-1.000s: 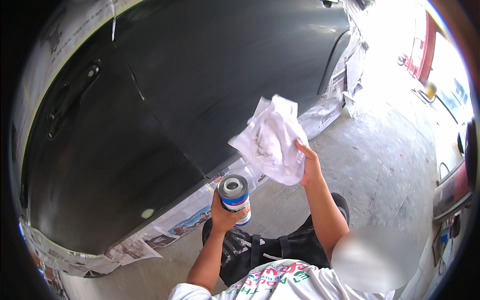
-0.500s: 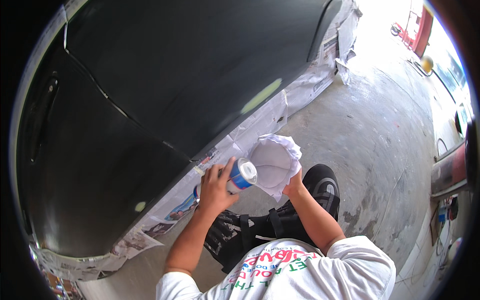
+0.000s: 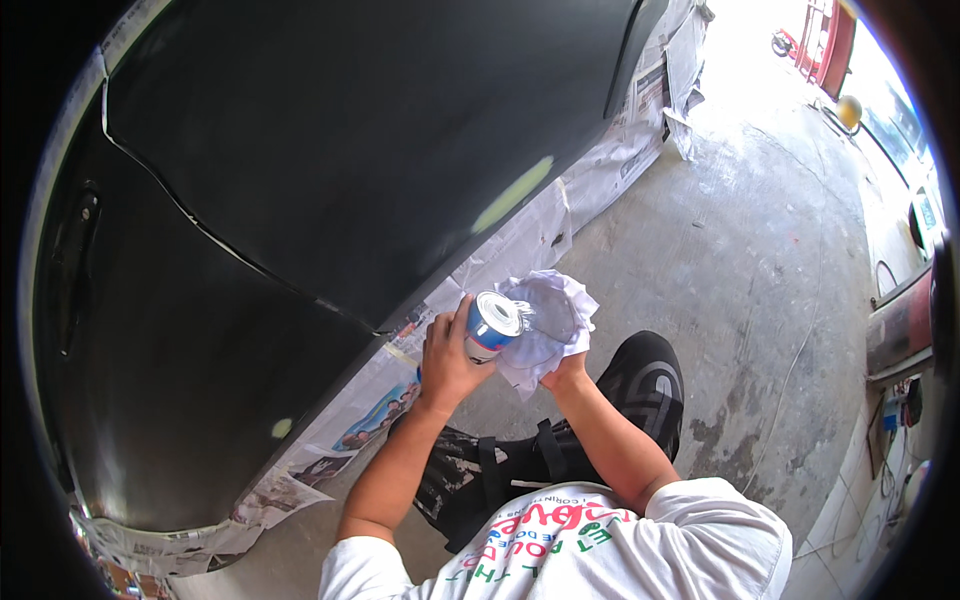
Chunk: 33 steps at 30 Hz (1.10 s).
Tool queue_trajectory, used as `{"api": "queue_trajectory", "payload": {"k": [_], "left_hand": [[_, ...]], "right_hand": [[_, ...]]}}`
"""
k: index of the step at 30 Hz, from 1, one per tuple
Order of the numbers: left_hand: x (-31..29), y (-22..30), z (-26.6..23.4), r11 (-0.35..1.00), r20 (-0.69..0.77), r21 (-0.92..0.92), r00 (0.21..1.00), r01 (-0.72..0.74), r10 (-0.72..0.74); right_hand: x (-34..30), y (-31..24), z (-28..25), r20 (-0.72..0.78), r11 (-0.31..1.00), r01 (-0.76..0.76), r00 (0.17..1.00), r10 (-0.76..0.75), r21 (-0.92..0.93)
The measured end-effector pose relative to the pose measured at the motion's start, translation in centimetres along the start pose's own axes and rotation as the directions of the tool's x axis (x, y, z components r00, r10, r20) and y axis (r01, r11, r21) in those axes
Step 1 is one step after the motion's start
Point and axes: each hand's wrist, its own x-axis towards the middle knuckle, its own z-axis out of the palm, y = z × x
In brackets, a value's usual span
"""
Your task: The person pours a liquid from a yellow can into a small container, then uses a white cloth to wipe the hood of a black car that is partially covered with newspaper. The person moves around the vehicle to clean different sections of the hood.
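My left hand (image 3: 449, 362) is wrapped round a blue and white metal can (image 3: 487, 340). The can tips to the right, and clear liquid runs from the opening in its top. Right beside it, a crumpled white cloth or sheet (image 3: 560, 315), cupped like a bowl, catches the stream. My right hand (image 3: 566, 370) grips the cupped piece from below at its near right side; part of the fingers is hidden beneath it. Whether a firm container sits inside, I cannot tell.
Dark matte car panels (image 3: 330, 130) with pale green patches (image 3: 513, 195) fill the left. Newspaper masking (image 3: 480, 255) lines their lower edge. A grey concrete floor (image 3: 740, 270) spreads to the right. My dark shoe (image 3: 645, 385) is close to my right hand. Cables (image 3: 885, 460) hang at far right.
The can has moved slightly right and up, closer over the cupped white piece, and liquid now runs from it. The white piece has shifted a little left.
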Motion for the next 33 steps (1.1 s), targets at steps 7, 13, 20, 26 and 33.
{"api": "queue_trajectory", "payload": {"k": [7,13,20,26,33], "left_hand": [[0.4,-1.3,5.3,0.96,-0.192,-0.274,0.981,-0.059,0.005],[-0.5,-0.7,8.5,0.893,-0.158,-0.45,0.981,0.027,-0.109],[-3.4,-1.9,10.6,0.853,-0.084,-0.496,0.969,0.162,-0.233],[-7.3,-5.3,10.7,0.844,-0.089,-0.495,0.955,0.205,-0.284],[-10.6,-5.7,13.2,0.841,0.015,-0.486,0.965,0.236,-0.262]], "right_hand": [[3.6,-1.6,-2.6,0.065,0.976,0.211,0.976,-0.207,-0.058],[4.3,-2.3,-6.3,0.031,0.948,0.302,0.953,-0.301,-0.098],[3.1,-3.2,-10.8,-0.021,0.944,0.269,0.961,-0.277,-0.192],[5.4,-2.4,-2.6,0.163,0.926,0.369,0.921,-0.353,-0.078],[18.4,-4.1,15.5,0.688,0.83,0.55,0.636,-0.35,-0.086]]}}
